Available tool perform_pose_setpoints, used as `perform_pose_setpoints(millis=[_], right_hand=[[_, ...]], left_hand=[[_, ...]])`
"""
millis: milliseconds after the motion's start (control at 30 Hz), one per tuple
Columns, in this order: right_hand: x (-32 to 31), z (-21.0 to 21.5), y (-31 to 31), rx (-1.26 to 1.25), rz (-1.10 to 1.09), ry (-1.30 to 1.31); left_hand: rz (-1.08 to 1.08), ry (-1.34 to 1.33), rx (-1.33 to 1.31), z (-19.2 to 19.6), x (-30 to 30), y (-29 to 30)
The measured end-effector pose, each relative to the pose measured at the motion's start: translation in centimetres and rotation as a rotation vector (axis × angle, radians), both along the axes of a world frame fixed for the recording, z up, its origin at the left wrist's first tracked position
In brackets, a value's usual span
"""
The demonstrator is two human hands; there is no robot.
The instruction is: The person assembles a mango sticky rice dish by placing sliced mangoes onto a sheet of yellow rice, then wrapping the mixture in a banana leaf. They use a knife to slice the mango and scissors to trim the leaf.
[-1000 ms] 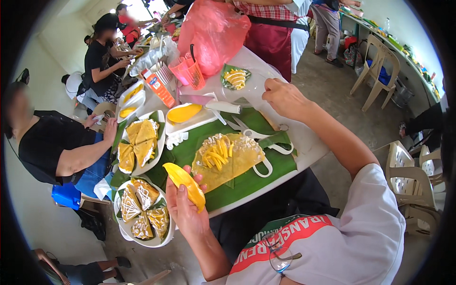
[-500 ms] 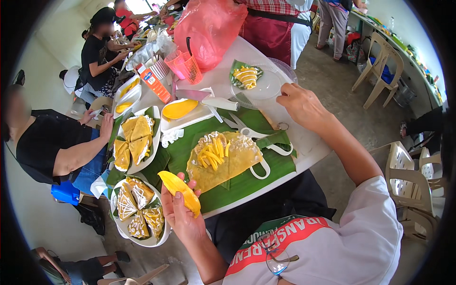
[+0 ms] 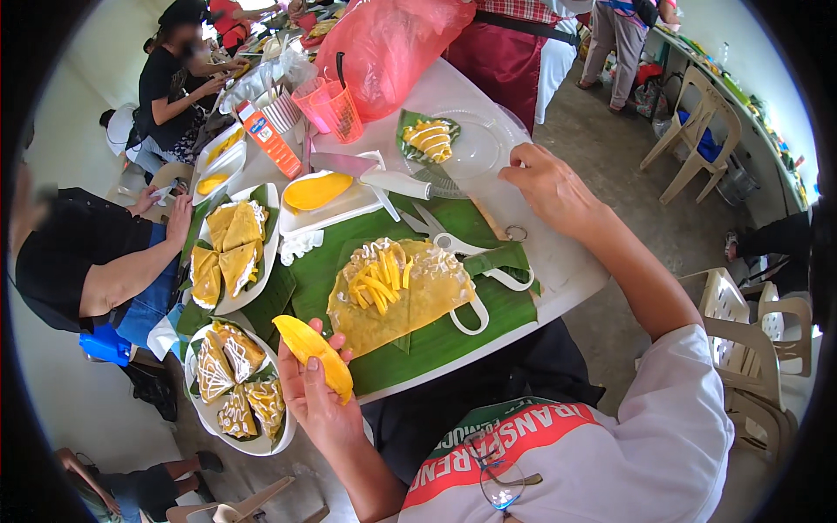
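I note the left hand clenched on a mango slice off the worktop edge; right hand released, resting flat. Risk: the slippery slice could drop onto the plated crepes below.

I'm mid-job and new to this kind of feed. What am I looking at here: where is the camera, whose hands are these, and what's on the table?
There is no machine: a person works with bare hands. The one picture comes from a wide fisheye camera worn on that person's head, looking down, so edges bend. The left hand holds a yellow mango slice. The right hand rests empty on the white table, near a clear plastic plate. Between them, on a green banana leaf, lies an open yellow crepe topped with mango strips and white drizzle, beside white-handled scissors and a knife. Oval plates of folded crepes sit to the left. Other people sit and stand around.
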State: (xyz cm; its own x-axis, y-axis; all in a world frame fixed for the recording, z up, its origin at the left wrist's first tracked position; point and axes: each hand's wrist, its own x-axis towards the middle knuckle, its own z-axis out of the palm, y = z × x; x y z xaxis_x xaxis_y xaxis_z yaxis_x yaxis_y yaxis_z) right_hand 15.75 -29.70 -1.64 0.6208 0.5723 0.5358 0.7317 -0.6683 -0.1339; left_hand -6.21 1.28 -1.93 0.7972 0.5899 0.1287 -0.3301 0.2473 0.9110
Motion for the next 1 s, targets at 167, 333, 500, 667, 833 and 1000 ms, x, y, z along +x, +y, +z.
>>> perform_pose_setpoints(millis=[167, 333, 500, 667, 833, 1000], right_hand=[[2.7, 0.2, -1.4, 0.005, 0.002, 0.032], [6.2, 0.0, -3.8, 0.059, 0.029, 0.080], [9.9, 0.3, -4.7, 0.033, 0.073, 0.057], [13.4, -0.1, -3.8, 0.081, 0.139, 0.058], [17.1, -0.4, -1.0, 0.053, 0.214, 0.051], [19.9, -0.2, 1.4, -0.022, 0.251, 0.083]], left_hand=[[-0.009, -0.001, 0.013, -0.2, -0.2, 0.2], [-0.010, 0.004, 0.002, -0.1, -0.1, 0.2], [-0.003, 0.005, -0.001, -0.1, 0.0, 0.2], [0.002, 0.014, 0.000, -0.2, 0.0, 0.3], [0.007, 0.022, 0.001, -0.5, -0.3, 0.6], [0.089, 0.061, -0.011, 0.0, 0.1, -0.1]])
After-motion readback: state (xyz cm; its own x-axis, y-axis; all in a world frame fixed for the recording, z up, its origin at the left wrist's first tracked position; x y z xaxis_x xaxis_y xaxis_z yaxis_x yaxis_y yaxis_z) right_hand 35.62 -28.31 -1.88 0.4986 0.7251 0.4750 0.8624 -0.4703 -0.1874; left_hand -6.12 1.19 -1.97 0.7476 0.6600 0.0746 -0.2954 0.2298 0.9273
